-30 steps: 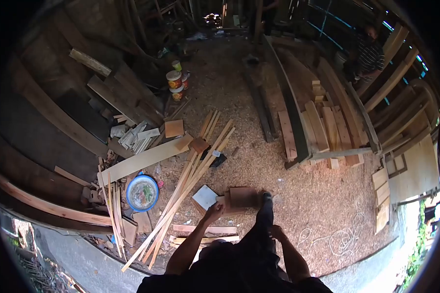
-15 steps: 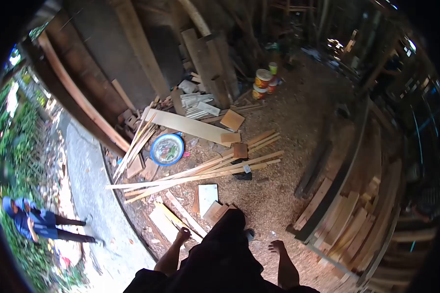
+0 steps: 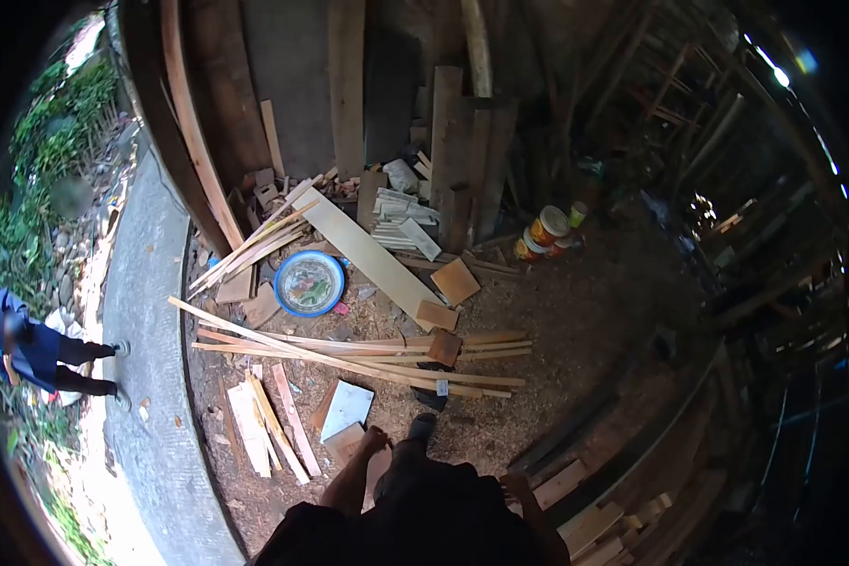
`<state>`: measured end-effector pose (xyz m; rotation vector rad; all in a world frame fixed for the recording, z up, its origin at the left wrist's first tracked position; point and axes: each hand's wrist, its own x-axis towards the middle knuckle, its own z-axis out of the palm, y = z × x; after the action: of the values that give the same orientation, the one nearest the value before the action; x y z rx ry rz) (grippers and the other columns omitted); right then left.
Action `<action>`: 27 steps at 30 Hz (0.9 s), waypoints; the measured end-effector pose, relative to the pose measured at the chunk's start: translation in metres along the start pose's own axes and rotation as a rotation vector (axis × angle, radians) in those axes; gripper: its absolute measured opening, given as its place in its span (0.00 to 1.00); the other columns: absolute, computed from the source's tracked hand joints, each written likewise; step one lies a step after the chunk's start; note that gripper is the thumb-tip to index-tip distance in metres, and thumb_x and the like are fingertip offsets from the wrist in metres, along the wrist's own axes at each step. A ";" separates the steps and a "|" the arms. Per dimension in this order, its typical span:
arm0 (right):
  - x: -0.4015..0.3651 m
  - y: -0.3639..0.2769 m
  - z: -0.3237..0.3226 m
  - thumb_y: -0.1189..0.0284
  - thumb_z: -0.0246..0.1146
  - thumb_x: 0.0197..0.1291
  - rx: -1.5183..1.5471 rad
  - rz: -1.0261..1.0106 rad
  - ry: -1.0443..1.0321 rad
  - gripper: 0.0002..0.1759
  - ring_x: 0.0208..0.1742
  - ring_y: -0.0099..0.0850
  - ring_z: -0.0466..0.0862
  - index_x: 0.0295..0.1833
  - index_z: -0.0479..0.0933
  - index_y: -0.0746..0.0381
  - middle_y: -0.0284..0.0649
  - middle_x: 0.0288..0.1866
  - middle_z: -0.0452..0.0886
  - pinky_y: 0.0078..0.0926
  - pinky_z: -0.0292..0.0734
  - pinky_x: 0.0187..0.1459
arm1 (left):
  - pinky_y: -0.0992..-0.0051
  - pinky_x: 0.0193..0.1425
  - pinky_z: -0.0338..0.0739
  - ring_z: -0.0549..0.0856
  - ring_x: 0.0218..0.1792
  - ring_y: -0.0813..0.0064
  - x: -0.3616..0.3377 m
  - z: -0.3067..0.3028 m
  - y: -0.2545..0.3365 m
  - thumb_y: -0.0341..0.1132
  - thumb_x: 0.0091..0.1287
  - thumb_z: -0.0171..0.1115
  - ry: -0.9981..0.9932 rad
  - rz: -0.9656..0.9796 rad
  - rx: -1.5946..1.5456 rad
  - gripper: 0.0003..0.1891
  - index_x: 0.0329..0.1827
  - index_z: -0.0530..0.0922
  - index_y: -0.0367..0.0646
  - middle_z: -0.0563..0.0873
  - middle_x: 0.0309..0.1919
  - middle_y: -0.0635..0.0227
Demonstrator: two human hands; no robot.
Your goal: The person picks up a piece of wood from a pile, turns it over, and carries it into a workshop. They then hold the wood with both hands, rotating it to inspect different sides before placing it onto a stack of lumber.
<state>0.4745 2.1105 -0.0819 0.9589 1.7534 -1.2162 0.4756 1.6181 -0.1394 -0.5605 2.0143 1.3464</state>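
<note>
My left hand (image 3: 375,440) hangs in front of my body with its fingers curled in, and I see nothing in it. It appears just above a wooden block (image 3: 345,441) and near a white-topped board (image 3: 347,411) on the ground; contact does not show. At my other side, my right hand (image 3: 516,487) is dim and partly lost against dark clothing, so its fingers cannot be made out. My shoe (image 3: 424,426) is on the wood shavings. Ahead lie long thin wood strips (image 3: 349,357) with a small brown block (image 3: 444,349) on top.
A blue-rimmed basin (image 3: 341,285) stands by a wide pale plank (image 3: 373,255). Stacked tubs (image 3: 549,226) sit farther back. Short strips (image 3: 272,424) lie at left, stacked timber (image 3: 590,528) at right. A person (image 3: 42,344) stands beyond the concrete path (image 3: 146,311).
My view has turned right and moved forward. The strips and boards are closer to my feet. My right hand, spread apart earlier, is now mostly hidden beside my clothing.
</note>
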 end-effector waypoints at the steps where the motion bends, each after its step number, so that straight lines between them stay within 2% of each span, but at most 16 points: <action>1: 0.079 0.033 -0.036 0.67 0.51 0.58 -0.020 0.024 -0.244 0.13 0.32 0.35 0.78 0.41 0.71 0.66 0.44 0.33 0.75 0.31 0.74 0.33 | 0.75 0.21 0.74 0.80 0.23 0.71 -0.008 -0.006 0.065 0.34 0.60 0.49 0.223 -0.025 -0.621 0.13 0.45 0.69 0.39 0.81 0.29 0.60; 2: 0.148 0.002 -0.031 0.65 0.50 0.59 -0.041 0.073 -0.491 0.15 0.32 0.34 0.77 0.39 0.70 0.67 0.44 0.32 0.74 0.30 0.71 0.34 | 0.76 0.28 0.74 0.80 0.30 0.71 -0.020 -0.025 0.128 0.37 0.62 0.48 0.232 0.043 -0.612 0.15 0.47 0.66 0.38 0.80 0.35 0.59; 3: 0.165 -0.003 -0.051 0.66 0.51 0.58 0.201 0.218 -0.645 0.13 0.31 0.34 0.76 0.39 0.70 0.66 0.42 0.31 0.73 0.30 0.69 0.31 | 0.76 0.31 0.73 0.80 0.30 0.72 -0.018 -0.036 0.163 0.37 0.62 0.48 0.295 0.154 -0.595 0.15 0.47 0.66 0.37 0.80 0.35 0.59; 4: 0.144 -0.016 -0.064 0.66 0.51 0.58 0.183 0.246 -0.658 0.13 0.31 0.34 0.76 0.39 0.70 0.66 0.42 0.31 0.73 0.30 0.69 0.31 | 0.76 0.33 0.73 0.80 0.31 0.72 -0.017 -0.041 0.184 0.37 0.62 0.47 0.352 0.257 -0.567 0.14 0.46 0.67 0.37 0.80 0.35 0.58; 6: 0.118 -0.113 -0.026 0.67 0.53 0.53 -1.133 -0.314 -0.319 0.13 0.27 0.31 0.79 0.40 0.72 0.65 0.43 0.31 0.76 0.30 0.75 0.27 | 0.77 0.34 0.73 0.80 0.31 0.72 -0.021 -0.051 0.222 0.37 0.62 0.47 0.386 0.302 -0.607 0.14 0.46 0.67 0.36 0.80 0.36 0.58; 7: 0.083 -0.140 -0.038 0.67 0.53 0.53 -1.147 -0.324 -0.339 0.13 0.27 0.31 0.79 0.40 0.72 0.65 0.43 0.31 0.76 0.30 0.75 0.27 | 0.76 0.35 0.72 0.80 0.31 0.72 -0.010 -0.048 0.220 0.37 0.62 0.48 0.381 0.280 -0.607 0.15 0.46 0.67 0.36 0.79 0.36 0.58; 8: 0.019 -0.220 0.016 0.68 0.51 0.54 -0.396 -0.130 -0.066 0.13 0.25 0.30 0.79 0.39 0.72 0.66 0.41 0.30 0.76 0.28 0.74 0.24 | 0.76 0.35 0.72 0.80 0.31 0.72 -0.005 -0.044 0.216 0.37 0.62 0.48 0.404 0.268 -0.610 0.15 0.46 0.67 0.36 0.79 0.36 0.58; 11: 0.017 -0.293 0.045 0.70 0.50 0.54 -0.442 -0.273 -0.081 0.12 0.24 0.29 0.79 0.38 0.72 0.66 0.40 0.28 0.76 0.25 0.73 0.23 | 0.74 0.32 0.74 0.80 0.28 0.72 0.029 -0.009 0.155 0.40 0.59 0.50 0.444 0.052 -0.546 0.16 0.43 0.68 0.35 0.80 0.32 0.58; 13: 0.049 -0.315 0.055 0.70 0.50 0.54 -0.471 -0.417 -0.288 0.11 0.22 0.28 0.79 0.39 0.72 0.66 0.40 0.27 0.76 0.24 0.73 0.22 | 0.73 0.26 0.74 0.80 0.22 0.72 0.011 0.019 0.126 0.41 0.57 0.52 0.546 -0.239 -0.386 0.17 0.38 0.70 0.32 0.80 0.23 0.59; 14: 0.049 -0.329 0.057 0.70 0.50 0.54 -0.483 -0.422 -0.309 0.11 0.22 0.28 0.79 0.39 0.72 0.66 0.40 0.27 0.76 0.24 0.73 0.22 | 0.67 0.33 0.76 0.82 0.28 0.60 0.017 0.045 0.075 0.39 0.53 0.51 0.513 -0.131 -0.024 0.15 0.36 0.76 0.37 0.81 0.25 0.51; 15: 0.045 -0.346 0.057 0.70 0.50 0.55 -0.587 -0.416 -0.333 0.12 0.25 0.27 0.79 0.40 0.72 0.66 0.40 0.30 0.76 0.24 0.74 0.25 | 0.65 0.35 0.75 0.82 0.29 0.57 0.026 0.072 0.040 0.36 0.52 0.51 0.589 -0.477 -0.198 0.13 0.35 0.78 0.37 0.80 0.26 0.48; 16: 0.042 -0.362 0.052 0.70 0.49 0.57 -0.691 -0.408 -0.353 0.12 0.27 0.26 0.79 0.41 0.71 0.66 0.39 0.33 0.75 0.24 0.74 0.27 | 0.66 0.33 0.76 0.82 0.29 0.59 -0.004 0.075 0.063 0.32 0.51 0.49 0.434 -0.662 -0.266 0.13 0.34 0.77 0.35 0.80 0.30 0.48; 19: 0.076 -0.378 0.030 0.70 0.51 0.55 -0.542 -0.361 -0.383 0.11 0.25 0.28 0.79 0.39 0.72 0.65 0.40 0.30 0.76 0.25 0.74 0.24 | 0.68 0.26 0.75 0.82 0.26 0.63 -0.050 0.104 0.121 0.32 0.51 0.48 0.485 -0.648 -0.514 0.13 0.35 0.75 0.33 0.80 0.29 0.50; 21: 0.102 -0.390 0.027 0.70 0.52 0.54 -0.451 -0.298 -0.413 0.10 0.24 0.29 0.79 0.37 0.73 0.65 0.40 0.27 0.76 0.25 0.74 0.23 | 0.72 0.16 0.69 0.78 0.17 0.69 -0.058 0.121 0.132 0.34 0.51 0.53 0.409 -0.616 -0.683 0.14 0.40 0.70 0.36 0.78 0.23 0.61; 24: 0.125 -0.404 0.011 0.70 0.52 0.54 -0.602 -0.172 -0.411 0.11 0.24 0.30 0.79 0.38 0.73 0.65 0.40 0.27 0.76 0.27 0.75 0.24 | 0.75 0.19 0.70 0.79 0.22 0.72 -0.035 0.133 0.138 0.36 0.53 0.54 0.677 -0.582 -0.830 0.20 0.47 0.64 0.38 0.77 0.27 0.62; 27: 0.123 -0.449 0.020 0.69 0.47 0.57 -0.975 -0.148 -0.459 0.14 0.28 0.31 0.79 0.44 0.70 0.66 0.40 0.32 0.75 0.28 0.75 0.27 | 0.74 0.26 0.73 0.80 0.25 0.71 -0.019 0.115 0.169 0.38 0.56 0.53 0.874 -0.481 -0.855 0.18 0.45 0.66 0.35 0.78 0.29 0.59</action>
<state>0.0255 1.9941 -0.0332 -0.0257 1.7286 -0.4569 0.4097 1.7888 -0.0467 -2.1629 1.5551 1.7649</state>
